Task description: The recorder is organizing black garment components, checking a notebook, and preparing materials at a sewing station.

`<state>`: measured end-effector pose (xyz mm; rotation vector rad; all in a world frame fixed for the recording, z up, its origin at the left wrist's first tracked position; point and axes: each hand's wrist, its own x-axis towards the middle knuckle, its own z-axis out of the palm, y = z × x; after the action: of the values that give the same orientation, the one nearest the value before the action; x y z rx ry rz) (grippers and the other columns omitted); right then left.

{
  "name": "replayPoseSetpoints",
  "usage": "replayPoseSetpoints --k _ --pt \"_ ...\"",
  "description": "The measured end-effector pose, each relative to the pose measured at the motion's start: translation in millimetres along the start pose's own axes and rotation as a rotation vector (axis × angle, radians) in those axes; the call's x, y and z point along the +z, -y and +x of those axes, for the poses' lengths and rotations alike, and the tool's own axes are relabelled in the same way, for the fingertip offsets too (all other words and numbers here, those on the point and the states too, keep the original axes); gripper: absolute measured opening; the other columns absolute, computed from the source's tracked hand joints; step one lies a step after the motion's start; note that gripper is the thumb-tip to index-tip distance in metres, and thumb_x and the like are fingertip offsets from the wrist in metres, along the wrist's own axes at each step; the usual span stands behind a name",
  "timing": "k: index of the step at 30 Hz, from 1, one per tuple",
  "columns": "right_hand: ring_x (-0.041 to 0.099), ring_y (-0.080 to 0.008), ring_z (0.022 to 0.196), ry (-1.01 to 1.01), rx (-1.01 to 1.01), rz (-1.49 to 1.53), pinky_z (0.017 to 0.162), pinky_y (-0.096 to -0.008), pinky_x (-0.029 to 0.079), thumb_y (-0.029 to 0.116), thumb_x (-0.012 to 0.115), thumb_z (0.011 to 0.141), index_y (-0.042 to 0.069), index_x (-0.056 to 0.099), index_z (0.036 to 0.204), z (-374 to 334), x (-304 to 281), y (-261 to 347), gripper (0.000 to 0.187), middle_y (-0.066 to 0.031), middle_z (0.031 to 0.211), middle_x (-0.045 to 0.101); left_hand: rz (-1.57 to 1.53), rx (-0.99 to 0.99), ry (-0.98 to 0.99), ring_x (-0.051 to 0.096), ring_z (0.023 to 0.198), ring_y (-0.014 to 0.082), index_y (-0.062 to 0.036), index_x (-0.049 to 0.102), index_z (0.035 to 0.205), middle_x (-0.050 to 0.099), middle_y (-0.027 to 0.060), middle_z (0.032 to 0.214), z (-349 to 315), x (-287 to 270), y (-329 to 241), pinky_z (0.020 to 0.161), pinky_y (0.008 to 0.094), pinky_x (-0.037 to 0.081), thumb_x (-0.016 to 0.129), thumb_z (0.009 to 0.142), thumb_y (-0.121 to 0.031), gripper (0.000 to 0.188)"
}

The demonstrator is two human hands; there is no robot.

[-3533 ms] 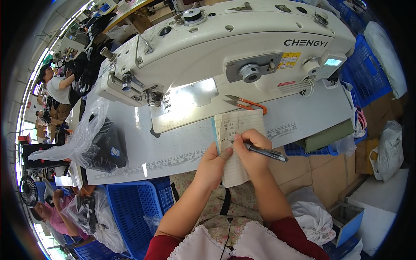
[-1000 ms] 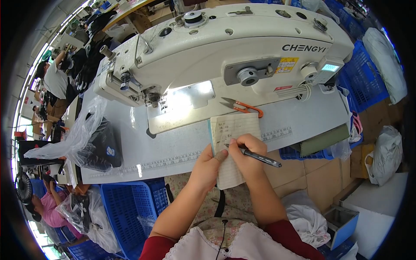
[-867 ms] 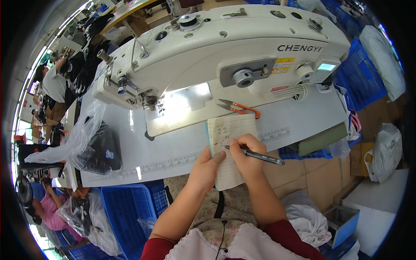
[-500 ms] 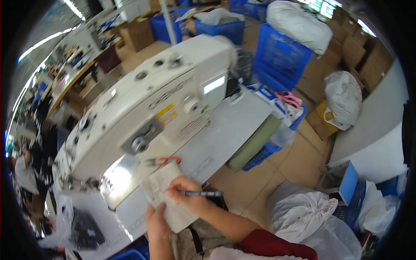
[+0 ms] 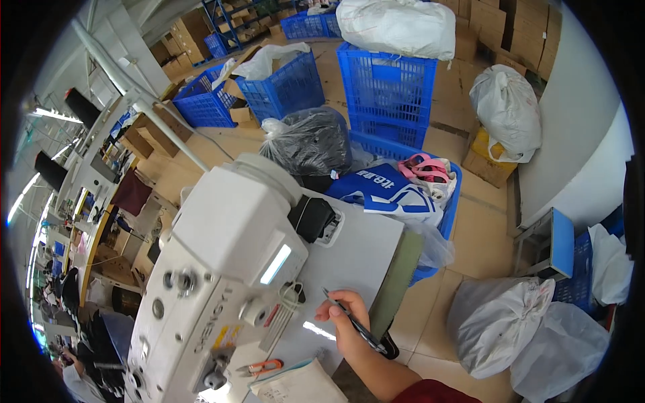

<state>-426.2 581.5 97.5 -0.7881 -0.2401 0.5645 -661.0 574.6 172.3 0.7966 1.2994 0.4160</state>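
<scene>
My right hand [image 5: 351,321] grips a dark pen [image 5: 366,332] over the right part of the white sewing table [image 5: 349,248]. The pen's tip points up and to the left, away from the notebook. That cream notebook [image 5: 302,386], with faint marks on it, lies at the lower edge and is partly cut off. Orange-handled thread snips [image 5: 261,367] rest beside it, close to the sewing machine. The white sewing machine [image 5: 201,289] stands to the left of my hand, its small screen lit. My left hand is outside the picture.
Right of the table stands a blue crate [image 5: 451,201] holding bags and pink straps. A black-filled plastic bag [image 5: 306,141] sits behind the machine. White sacks [image 5: 500,326] lie on the floor at right, near a blue-topped stool [image 5: 561,242]. Stacked blue crates [image 5: 386,87] stand farther back.
The view has swung up and to the right. My right hand has lifted off the notebook and moved over the table with the pen. My left hand has left the picture.
</scene>
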Motion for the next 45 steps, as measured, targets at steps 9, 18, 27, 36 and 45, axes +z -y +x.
replayPoseSetpoints --k 9,18,27,36,45 --pt "0.061 -0.0237 0.088 -0.120 0.178 -0.070 0.075 -0.0351 0.051 0.015 0.058 0.089 0.004 0.048 0.115 33 -24 62 0.030 -0.0198 0.106 0.061 0.196 -0.261 -0.046 0.052 0.112 0.0256 -0.0021 0.036 0.137 0.051 0.0127 0.127 36 112 -55 0.095 0.0382 0.042 0.058 0.086 -0.006 0.056" --pt "0.065 -0.0209 0.085 0.200 -0.084 -0.818 0.073 -0.0291 0.052 0.001 0.072 0.073 0.005 0.054 0.112 96 -71 81 0.043 -0.0149 0.113 0.061 0.386 -0.274 -0.035 0.060 0.070 0.0194 -0.0042 0.048 0.123 0.063 0.0107 0.095 73 189 -62 0.057 0.0290 0.048 0.060 0.086 -0.019 0.042" --pt "0.062 -0.0193 0.067 0.262 -0.355 -0.935 0.054 -0.0257 0.051 0.002 0.072 0.067 0.008 0.060 0.111 103 -78 63 0.047 -0.0114 0.102 0.065 0.287 -0.233 -0.107 0.042 0.034 0.0144 -0.0073 0.059 0.093 0.050 0.0016 0.048 88 175 -40 0.032 0.0276 0.032 0.057 0.088 -0.023 0.016" --pt "0.061 -0.0154 0.062 0.266 -0.360 -0.917 0.052 -0.0232 0.051 0.002 0.075 0.061 0.010 0.064 0.102 107 -84 63 0.043 -0.0088 0.097 0.067 0.304 -0.220 -0.117 0.041 0.032 0.0120 -0.0083 0.057 0.085 0.050 0.0009 0.049 88 183 -43 0.029 0.0265 0.028 0.056 0.089 -0.022 0.015" --pt "0.063 -0.0172 0.068 0.302 -0.360 -0.891 0.056 -0.0237 0.052 0.005 0.075 0.066 0.010 0.064 0.104 106 -87 61 0.040 -0.0089 0.100 0.067 0.313 -0.300 -0.222 0.036 0.031 0.0111 -0.0096 0.057 0.074 0.046 -0.0006 0.047 90 175 -40 0.028 0.0268 0.024 0.057 0.089 -0.023 0.021"
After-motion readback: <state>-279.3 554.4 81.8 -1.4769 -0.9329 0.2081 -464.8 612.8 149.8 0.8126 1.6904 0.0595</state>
